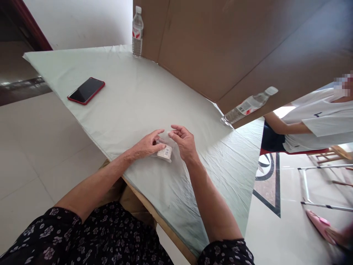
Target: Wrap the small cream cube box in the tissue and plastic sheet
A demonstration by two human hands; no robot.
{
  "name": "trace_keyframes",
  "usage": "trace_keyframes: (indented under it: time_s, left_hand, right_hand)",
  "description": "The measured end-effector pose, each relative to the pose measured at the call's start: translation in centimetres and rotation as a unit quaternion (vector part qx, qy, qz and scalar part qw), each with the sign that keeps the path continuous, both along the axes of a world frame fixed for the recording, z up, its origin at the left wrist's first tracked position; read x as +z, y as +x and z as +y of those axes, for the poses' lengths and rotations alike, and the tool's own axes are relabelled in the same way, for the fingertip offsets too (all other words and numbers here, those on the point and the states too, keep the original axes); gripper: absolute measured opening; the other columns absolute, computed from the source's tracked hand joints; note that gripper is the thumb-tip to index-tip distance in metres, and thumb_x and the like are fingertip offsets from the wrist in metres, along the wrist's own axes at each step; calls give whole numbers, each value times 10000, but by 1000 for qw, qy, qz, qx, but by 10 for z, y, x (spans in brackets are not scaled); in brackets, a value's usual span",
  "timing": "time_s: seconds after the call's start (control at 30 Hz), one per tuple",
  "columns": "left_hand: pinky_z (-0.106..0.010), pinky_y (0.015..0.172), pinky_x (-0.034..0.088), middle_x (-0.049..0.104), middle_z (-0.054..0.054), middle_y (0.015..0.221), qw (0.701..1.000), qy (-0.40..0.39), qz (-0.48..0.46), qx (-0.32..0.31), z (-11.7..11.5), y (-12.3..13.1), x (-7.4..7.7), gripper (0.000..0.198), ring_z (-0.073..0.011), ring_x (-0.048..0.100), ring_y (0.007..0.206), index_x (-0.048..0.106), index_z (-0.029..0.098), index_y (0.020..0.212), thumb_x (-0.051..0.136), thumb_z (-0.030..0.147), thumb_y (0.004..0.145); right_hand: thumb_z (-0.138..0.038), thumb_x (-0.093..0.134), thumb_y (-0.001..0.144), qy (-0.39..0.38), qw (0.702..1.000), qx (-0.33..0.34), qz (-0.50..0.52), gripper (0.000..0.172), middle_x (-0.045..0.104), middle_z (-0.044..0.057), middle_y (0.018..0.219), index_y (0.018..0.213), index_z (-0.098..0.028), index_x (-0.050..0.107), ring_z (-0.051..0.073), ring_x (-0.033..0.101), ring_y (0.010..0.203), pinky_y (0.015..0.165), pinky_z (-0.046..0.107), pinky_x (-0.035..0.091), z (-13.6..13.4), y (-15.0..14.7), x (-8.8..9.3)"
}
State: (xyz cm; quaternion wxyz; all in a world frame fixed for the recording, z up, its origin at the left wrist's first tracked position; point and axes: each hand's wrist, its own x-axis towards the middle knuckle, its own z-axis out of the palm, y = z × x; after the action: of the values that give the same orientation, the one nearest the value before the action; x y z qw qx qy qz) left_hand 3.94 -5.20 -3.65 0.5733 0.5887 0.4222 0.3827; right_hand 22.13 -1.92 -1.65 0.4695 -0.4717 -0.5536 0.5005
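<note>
A small pale box point(166, 151) with dark printing lies on the cloth-covered table, in a clear plastic bag or wrap point(167, 140). My left hand point(147, 144) is closed on it from the left, the thumb pressed on its top face and the index finger raised. To the right, my right hand point(184, 141) has thumb and index finger pinched together at the raised edge of the clear plastic. The plastic is thin, so its exact outline is hard to make out.
A phone point(86, 90) in a red case lies at the far left. Two water bottles point(137, 33) point(249, 106) stand against a tall brown cardboard panel point(198, 44). Beyond the right table edge sits a person in a white shirt point(325, 117).
</note>
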Motion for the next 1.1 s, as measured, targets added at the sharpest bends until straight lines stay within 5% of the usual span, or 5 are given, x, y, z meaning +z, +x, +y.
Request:
trace_keyframes:
  time_s: [0.4, 0.57, 0.73, 0.9, 1.1]
  left_hand:
    - [-381, 965, 499, 725, -130, 1080, 977, 132, 150, 75, -1, 7, -7, 564, -221, 656, 992, 476, 75, 1443, 398, 394, 985]
    - [-390, 1003, 485, 715, -142, 1089, 972, 148, 165, 80, -1, 8, -11, 575, -228, 648, 1031, 449, 61, 1463, 347, 395, 1006]
    - [-359, 922, 507, 728, -108, 1049, 977, 138, 148, 73, -1, 7, -9, 540, -208, 655, 937, 466, 108, 1449, 369, 393, 1001]
    - [-334, 880, 506, 731, -92, 1043, 979, 128, 135, 87, -2, 7, -6, 531, -197, 657, 914, 480, 121, 1438, 420, 377, 977]
    - [-321, 867, 509, 712, -92, 1065, 981, 126, 111, 97, -5, 6, -3, 537, -188, 643, 915, 500, 125, 1419, 452, 407, 964]
  right_hand:
    - [-214, 603, 910, 290, 923, -53, -246, 242, 740, 27, 928, 1146, -249, 648, 204, 670, 953, 912, 394, 479, -41, -1, -13]
    - [-120, 555, 908, 388, 863, 29, -323, 278, 764, 19, 888, 1107, -267, 681, 226, 673, 1032, 944, 424, 446, -47, 2, -6]
    - [-286, 599, 921, 297, 915, 20, -273, 311, 747, 46, 1022, 1228, -305, 647, 267, 631, 1142, 1039, 484, 424, -49, 20, 6]
    - [-552, 747, 782, 139, 959, 84, -234, 819, 465, 114, 1547, 1488, -308, 412, 331, 441, 1420, 1114, 543, 387, -39, 34, -4]
    - [-414, 782, 760, 189, 931, 111, -291, 751, 647, 111, 1315, 1439, -274, 493, 341, 571, 1251, 1120, 553, 371, -40, 20, -18]
